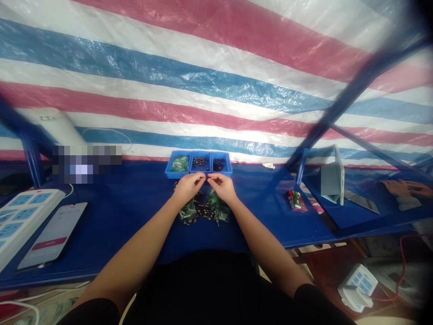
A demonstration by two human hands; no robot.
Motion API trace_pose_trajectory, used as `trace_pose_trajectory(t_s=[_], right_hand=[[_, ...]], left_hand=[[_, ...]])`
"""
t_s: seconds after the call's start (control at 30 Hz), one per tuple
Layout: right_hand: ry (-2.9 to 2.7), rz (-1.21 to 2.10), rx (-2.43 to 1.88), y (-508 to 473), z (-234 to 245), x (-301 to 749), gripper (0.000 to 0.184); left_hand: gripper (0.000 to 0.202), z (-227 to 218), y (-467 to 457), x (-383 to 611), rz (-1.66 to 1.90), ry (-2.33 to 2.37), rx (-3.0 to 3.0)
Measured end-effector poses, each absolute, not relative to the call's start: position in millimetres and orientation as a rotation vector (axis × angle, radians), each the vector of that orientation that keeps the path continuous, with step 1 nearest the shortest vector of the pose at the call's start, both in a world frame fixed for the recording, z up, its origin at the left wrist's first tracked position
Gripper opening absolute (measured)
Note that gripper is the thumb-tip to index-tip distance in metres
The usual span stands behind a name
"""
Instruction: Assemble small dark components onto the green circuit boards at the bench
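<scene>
My left hand [190, 184] and my right hand [221, 185] meet fingertip to fingertip over the blue table [135, 198], both pinched on a tiny part too small to name. Under and just behind them lies a pile of small green circuit boards and dark metal parts [203, 210]. Beyond the hands stand three joined blue bins [199, 164]: the left one holds green boards, the middle and right ones dark small parts.
A white power strip [16, 219] and a phone [54, 234] lie at the left. A small red and green pack [296, 200] sits right of the hands, a grey upright panel [333, 180] beyond it. Another person's hand [404, 189] rests far right. Striped tarp hangs behind.
</scene>
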State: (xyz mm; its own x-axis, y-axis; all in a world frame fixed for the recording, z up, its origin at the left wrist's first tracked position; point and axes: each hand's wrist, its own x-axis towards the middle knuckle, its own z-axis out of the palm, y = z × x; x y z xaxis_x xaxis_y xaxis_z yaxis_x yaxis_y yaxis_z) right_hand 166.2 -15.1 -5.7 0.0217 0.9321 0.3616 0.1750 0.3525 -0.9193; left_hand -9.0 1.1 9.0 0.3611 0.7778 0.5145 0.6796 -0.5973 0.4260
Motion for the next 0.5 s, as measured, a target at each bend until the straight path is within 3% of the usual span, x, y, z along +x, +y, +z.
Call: trace_pose_trajectory(t_s=[0.2,0.5], right_hand=[[-1.438,0.810,-1.060,-13.0,-8.2,166.7,0.031],[-1.437,0.794,-1.070,-13.1,-9.2,166.4,0.030]], left_hand=[[0.030,12.0,-1.2,-8.3,1.015,1.326,2.388],[0.027,12.2,-1.9,-6.8,1.018,1.341,2.408]])
